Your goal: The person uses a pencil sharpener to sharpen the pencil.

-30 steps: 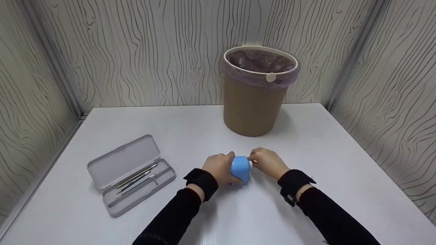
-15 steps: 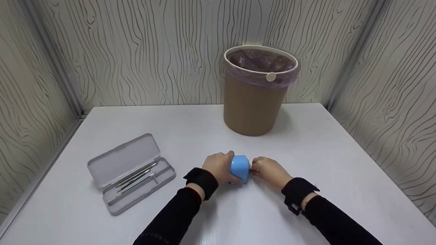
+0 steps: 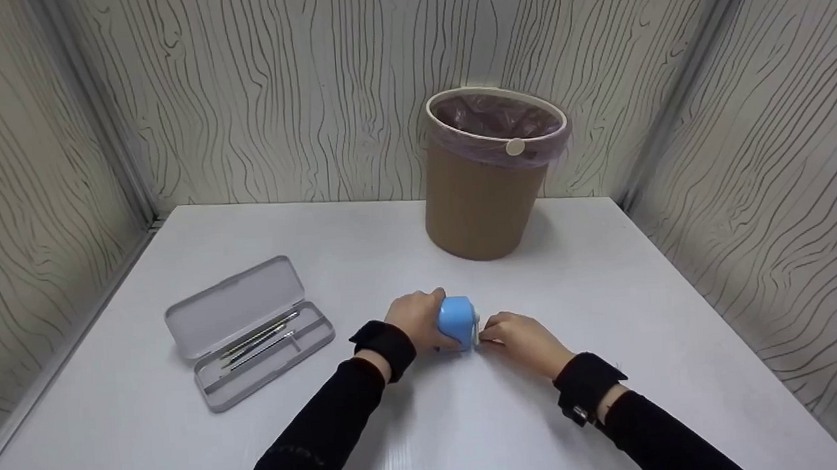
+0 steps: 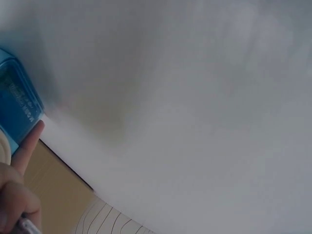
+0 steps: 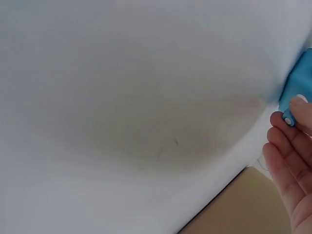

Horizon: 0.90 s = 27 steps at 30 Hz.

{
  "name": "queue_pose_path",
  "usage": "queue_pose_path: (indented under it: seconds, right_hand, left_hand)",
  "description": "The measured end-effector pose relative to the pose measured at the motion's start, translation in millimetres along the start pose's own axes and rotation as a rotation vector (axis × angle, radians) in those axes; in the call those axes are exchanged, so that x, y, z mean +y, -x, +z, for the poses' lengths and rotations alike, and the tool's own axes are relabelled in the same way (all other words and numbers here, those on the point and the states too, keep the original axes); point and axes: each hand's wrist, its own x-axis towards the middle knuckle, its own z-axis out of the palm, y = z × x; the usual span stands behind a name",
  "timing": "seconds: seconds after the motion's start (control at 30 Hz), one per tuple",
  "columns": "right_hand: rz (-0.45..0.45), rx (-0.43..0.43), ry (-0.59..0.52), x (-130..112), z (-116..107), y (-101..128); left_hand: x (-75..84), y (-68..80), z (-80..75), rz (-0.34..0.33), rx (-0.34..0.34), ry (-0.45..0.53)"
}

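Note:
A blue crank pencil sharpener point(image 3: 456, 316) stands on the white tabletop, between the two hands. My left hand point(image 3: 414, 320) grips it from the left, thumb toward me. In the left wrist view, a finger lies along the see-through blue side point(image 4: 19, 102), and a silvery piece point(image 4: 28, 225) shows among the curled fingers below a cream round part point(image 4: 4, 148). On the right, my right hand point(image 3: 528, 340) pinches the knob point(image 5: 288, 118) of the crank point(image 3: 476, 329), which points down toward me. The palm side of the left hand is hidden in the head view.
An open grey pencil case point(image 3: 233, 313) with several pencils point(image 3: 259, 343) lies on the left of the table point(image 3: 362, 245). Behind the hands stands a brown bin point(image 3: 478, 203) with a purple liner point(image 3: 449, 144). Wood-patterned panels point(image 3: 275, 92) enclose the back and sides.
My right hand has moved down toward me, swinging the crank to a downward position. The left hand keeps its hold on the sharpener in nearly the same spot.

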Motion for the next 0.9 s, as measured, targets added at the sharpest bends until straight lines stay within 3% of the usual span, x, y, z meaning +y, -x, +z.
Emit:
queue_pose_path:
  seconds: [0.43,0.7,0.9]
  right_hand:
    - [-0.092,0.072,0.029,-8,-27,11]
    - [-0.108,0.144,0.063,-6,-49,1]
    - [-0.06,0.191,0.093,0,-56,-16]
  left_hand:
    - [1.2,0.0,-2.8,-0.018,-0.033,-0.039]
    - [1.6,0.3,-3.3,-0.022,-0.019,-0.026]
    - [2.3,1.5,-3.4,-0.006,-0.007,-0.036]
